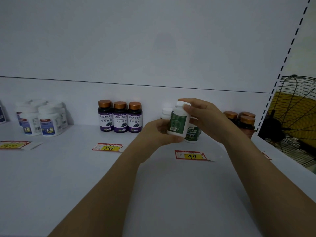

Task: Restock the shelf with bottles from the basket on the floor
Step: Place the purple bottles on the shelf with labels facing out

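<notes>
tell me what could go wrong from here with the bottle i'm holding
1. The white green-label bottle, gripped low by the left hand and at its cap by the right hand, is tilted just in front of the standing green-label bottles; lowering it could knock one over.
2. Its barcode side faces the camera, so it may land on the shelf back to front, behind the 99 price tag.

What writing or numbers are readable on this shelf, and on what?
"99": right price tag.
"78": middle price tag.
"蓝莓叶黄素酯 压片糖果": purple bottles.
Too blurred: green-label bottle in hand, white bottles, left price tag.
</notes>
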Demonstrator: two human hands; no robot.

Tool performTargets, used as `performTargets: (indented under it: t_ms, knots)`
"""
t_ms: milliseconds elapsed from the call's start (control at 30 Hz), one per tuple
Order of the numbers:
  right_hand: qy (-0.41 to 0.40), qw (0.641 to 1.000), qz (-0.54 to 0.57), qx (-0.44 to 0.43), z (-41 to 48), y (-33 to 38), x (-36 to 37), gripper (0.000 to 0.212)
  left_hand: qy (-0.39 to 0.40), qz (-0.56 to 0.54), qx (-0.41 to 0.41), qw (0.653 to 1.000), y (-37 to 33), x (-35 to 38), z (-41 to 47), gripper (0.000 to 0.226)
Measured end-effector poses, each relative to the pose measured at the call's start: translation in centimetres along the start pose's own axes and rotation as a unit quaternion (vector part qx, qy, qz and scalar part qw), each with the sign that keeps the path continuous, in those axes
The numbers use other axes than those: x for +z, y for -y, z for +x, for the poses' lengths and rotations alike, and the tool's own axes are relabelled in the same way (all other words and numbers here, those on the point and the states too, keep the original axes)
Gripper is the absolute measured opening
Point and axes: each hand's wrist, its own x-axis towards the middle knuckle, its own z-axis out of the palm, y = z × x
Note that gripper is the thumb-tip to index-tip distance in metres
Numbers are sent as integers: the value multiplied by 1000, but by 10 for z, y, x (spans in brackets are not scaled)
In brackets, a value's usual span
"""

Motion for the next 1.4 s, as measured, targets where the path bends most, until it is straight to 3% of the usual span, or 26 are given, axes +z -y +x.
performTargets:
  t_ms: [367, 667, 800, 933, 1100, 1233, 1400]
  knots:
    - [16, 999, -36, 14, 3, 0, -1, 30, -35, 59, -4, 998, 4, -1, 2, 44]
    - [5, 982, -191, 5, 1, 7, -1, 25, -51, 132, 17, 990, 8, 3, 4, 49]
    - [16, 955, -293, 26, 2, 23, -2, 32, -57, 191, 14, 980, 12, 6, 4, 51]
    - [9, 934, -357, 27, 2, 47, -4, 41, -63, 330, -6, 942, 3, 6, 0, 55]
    - [12, 895, -445, 17, -8, 71, -8, 40, -18, 555, -70, 829, -14, 6, 0, 58]
    - [36, 861, -506, 30, -17, 78, -2, 42, 18, 597, -109, 794, -25, 8, -7, 62]
    - [41, 844, -535, 32, -23, 85, 4, 41, 13, 620, -111, 777, -38, 15, -19, 58]
